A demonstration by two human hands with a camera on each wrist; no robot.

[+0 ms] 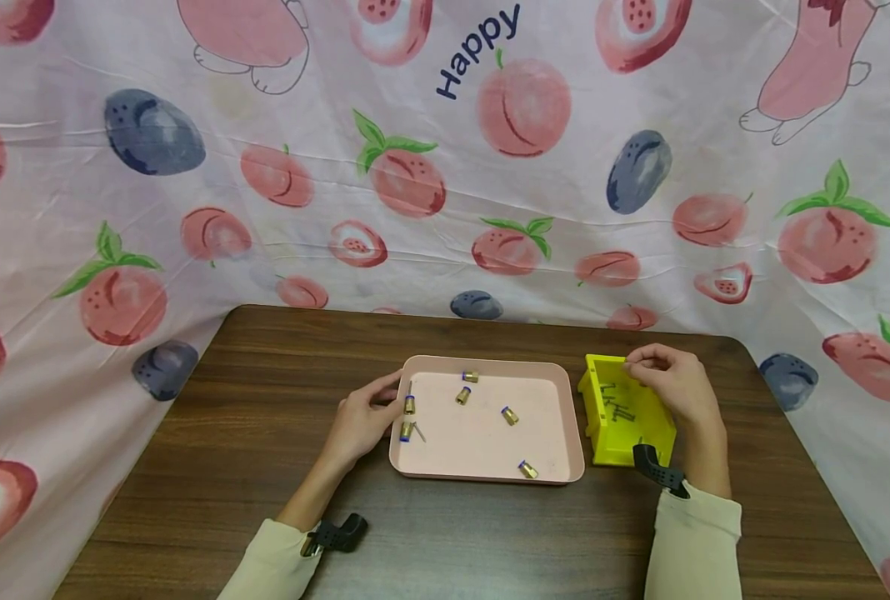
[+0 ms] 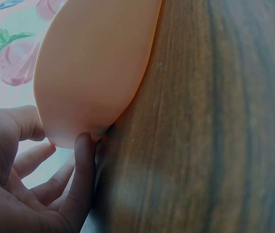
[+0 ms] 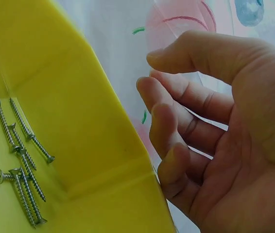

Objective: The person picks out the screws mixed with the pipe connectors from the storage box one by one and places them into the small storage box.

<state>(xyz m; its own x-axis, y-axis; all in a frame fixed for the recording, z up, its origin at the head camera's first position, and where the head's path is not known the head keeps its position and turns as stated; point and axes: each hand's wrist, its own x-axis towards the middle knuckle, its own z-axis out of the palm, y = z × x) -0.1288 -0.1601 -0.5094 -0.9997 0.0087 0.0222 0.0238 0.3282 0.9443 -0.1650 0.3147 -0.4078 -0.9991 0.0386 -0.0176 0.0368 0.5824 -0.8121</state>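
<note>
At the left end of a pink tray [image 1: 467,446], my left hand [image 1: 364,423] holds the rim. The left wrist view has the thumb and fingertips around the tray's end wall [image 2: 98,63]. My right hand [image 1: 677,385] hovers over the far right edge of a yellow bin [image 1: 593,421]. Its fingers are loosely bent, and the right wrist view shows nothing between thumb and fingertips. Several screws [image 3: 28,194] lie loose on the bin's floor. In the tray are several brass fittings [image 1: 509,415] with blue collars; two thin screws [image 1: 419,432] lie near the left ones.
Tray and bin stand side by side on a dark wooden table [image 1: 280,375], a narrow gap between them. A fruit-patterned cloth [image 1: 415,275] hangs behind the table and along both sides. Black wrist mounts [image 1: 343,533] sit on both forearms.
</note>
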